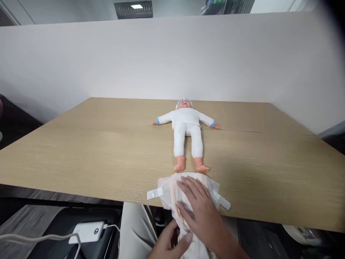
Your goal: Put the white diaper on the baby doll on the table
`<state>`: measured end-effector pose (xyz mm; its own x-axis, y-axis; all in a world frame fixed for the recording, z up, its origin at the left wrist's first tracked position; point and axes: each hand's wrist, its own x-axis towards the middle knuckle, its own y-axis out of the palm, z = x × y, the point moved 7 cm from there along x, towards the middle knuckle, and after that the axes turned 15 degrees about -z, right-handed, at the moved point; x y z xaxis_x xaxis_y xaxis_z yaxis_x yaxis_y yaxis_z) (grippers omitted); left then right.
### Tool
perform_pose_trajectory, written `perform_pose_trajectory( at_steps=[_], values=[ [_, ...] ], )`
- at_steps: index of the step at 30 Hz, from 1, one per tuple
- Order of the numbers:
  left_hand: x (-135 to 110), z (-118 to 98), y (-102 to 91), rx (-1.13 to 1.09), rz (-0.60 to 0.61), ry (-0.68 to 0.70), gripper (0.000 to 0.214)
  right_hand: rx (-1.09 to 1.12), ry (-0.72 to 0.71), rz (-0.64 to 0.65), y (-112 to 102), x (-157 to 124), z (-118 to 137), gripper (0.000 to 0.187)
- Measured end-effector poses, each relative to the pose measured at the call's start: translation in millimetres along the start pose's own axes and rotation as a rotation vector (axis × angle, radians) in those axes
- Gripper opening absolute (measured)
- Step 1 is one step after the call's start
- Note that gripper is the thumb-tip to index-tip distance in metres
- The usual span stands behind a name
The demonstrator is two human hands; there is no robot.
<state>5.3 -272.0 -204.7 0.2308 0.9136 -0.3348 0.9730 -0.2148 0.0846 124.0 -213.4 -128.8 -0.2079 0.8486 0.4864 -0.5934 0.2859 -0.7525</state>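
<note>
A white diaper [167, 187] is spread at the table's front edge, its two side tabs stuck out to left and right and its lower part hanging over the edge. My right hand [198, 201] lies on the diaper with its fingers stretched out. Below the edge, my left hand [172, 241] pinches the hanging part of the diaper between thumb and fingers. Just beyond the diaper a baby doll [186, 131] in a white suit and white cap lies on its back, arms spread, bare feet towards me.
The wooden table [121, 144] meets a white partition [161, 57] at the back. Below on the left, a white power bank [87, 232] with a cable [40, 237] rests on a black seat [54, 248].
</note>
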Motion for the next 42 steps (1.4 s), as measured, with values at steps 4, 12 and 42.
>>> perform_pose_trajectory(
  at_steps=[4,12,42],
  values=[
    [-4.6,-66.9,-32.6,0.607,0.141,0.251,0.028,-0.101,-0.026,0.055,12.6,-2.7,-11.1,0.063],
    [100.0,-177.8,-59.3,1.203,-0.194,0.961,0.075,-0.161,-0.058,0.058,19.8,-8.0,-15.1,0.064],
    [186.1,-174.1,56.9,1.389,0.537,1.635,0.04,-0.02,0.102,0.325,23.7,15.2,-45.9,0.066]
  ],
)
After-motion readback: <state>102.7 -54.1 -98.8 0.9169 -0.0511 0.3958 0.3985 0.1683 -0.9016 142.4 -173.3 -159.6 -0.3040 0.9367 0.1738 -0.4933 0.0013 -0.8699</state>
